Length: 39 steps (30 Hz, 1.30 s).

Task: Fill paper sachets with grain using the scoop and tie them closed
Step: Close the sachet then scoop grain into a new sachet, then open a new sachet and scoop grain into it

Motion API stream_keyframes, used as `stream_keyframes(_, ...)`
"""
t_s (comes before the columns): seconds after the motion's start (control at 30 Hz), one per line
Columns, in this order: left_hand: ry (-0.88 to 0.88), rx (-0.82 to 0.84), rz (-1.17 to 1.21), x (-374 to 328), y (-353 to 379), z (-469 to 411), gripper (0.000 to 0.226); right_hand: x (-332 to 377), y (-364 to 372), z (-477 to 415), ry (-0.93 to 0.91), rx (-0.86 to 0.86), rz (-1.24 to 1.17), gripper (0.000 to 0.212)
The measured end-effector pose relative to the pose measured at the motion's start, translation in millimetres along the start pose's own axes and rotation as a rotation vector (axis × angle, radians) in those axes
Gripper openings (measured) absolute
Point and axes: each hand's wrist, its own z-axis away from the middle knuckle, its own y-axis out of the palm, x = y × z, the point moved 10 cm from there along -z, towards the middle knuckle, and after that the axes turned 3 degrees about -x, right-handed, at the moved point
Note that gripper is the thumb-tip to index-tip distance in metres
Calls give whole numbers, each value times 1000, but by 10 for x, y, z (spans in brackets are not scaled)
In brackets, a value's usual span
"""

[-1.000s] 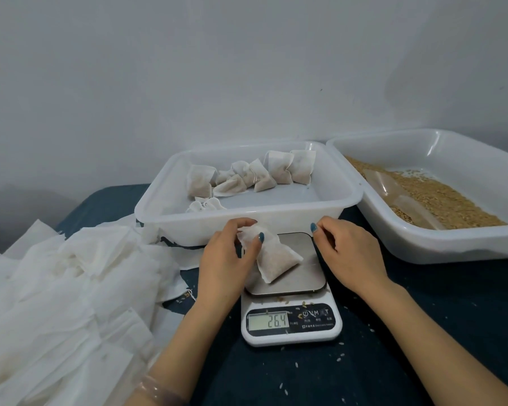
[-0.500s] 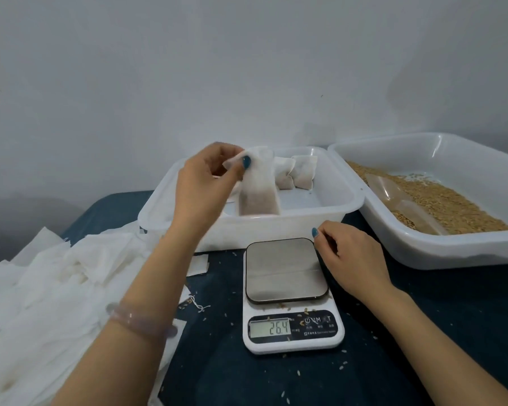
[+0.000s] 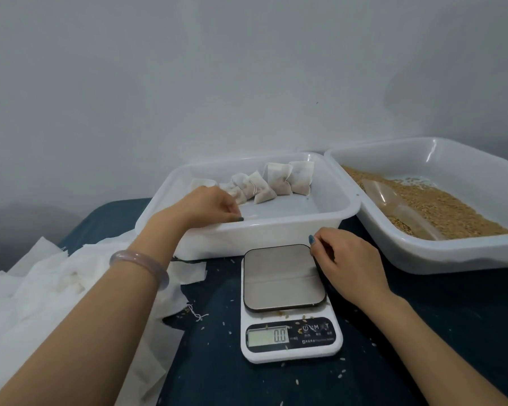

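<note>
For a soft drop, the left hand [image 3: 208,205], grip unclear, is being held low in the left tray [image 3: 276,238], while the right hand [image 3: 349,265] is being rested loose and empty.

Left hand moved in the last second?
Yes. The left hand went from the scale platform away from the person into the white bin, where it now sits near the tied sachets.
</note>
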Motion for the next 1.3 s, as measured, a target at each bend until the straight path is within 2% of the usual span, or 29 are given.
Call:
stream_keyframes(0.03,7,-42,6,-10,-62,29,16,-6,4,-1,3,1,2,25)
stream_keyframes(0.13,96,-311,132,-182,-415,318,18,-24,6,-8,16,3,0,26)
stream_keyframes(0.17,126,-320,197,-246,-468,450,20,-25,5,-8,17,5,2,26)
stream_keyframes(0.2,147,-246,265,-303,-437,569,23,-22,7,-7,15,9,3,26)
stream_keyframes(0.27,109,53,299,-354,-143,785,22,-14,9,-3,16,16,-5,26)
stream_keyframes(0.33,35,235,24,-203,206,922,16,-5,5,0,18,19,-14,25)
stream_keyframes(0.4,-54,229,-320,35,407,939,17,3,6,1,15,24,-10,26)
stream_keyframes(0.47,-125,167,-524,214,552,935,20,6,10,5,14,26,-9,26)
stream_keyframes(0.6,-230,-14,-698,396,575,937,20,-19,13,3,20,21,-14,24)
stream_keyframes(0.7,-224,-64,-755,411,555,952,18,-26,20,9,23,25,-12,24)
stream_keyframes(0.83,-206,-235,-638,280,383,990,14,-20,20,5,22,23,-14,23)
stream_keyframes(0.97,-174,-471,-298,127,122,1190,11,5,9,5,14,26,-7,23)
stream_keyframes(1.03,-180,-483,-280,108,55,1284,6,6,3,7,14,27,-3,23)
stream_keyframes(1.13,-212,-468,-193,160,4,1377,17,13,-4,8,10,27,-2,24)
stream_keyframes(1.3,-131,-707,254,92,-291,1612,22,58,-35,-8,-3,8,-27,24)
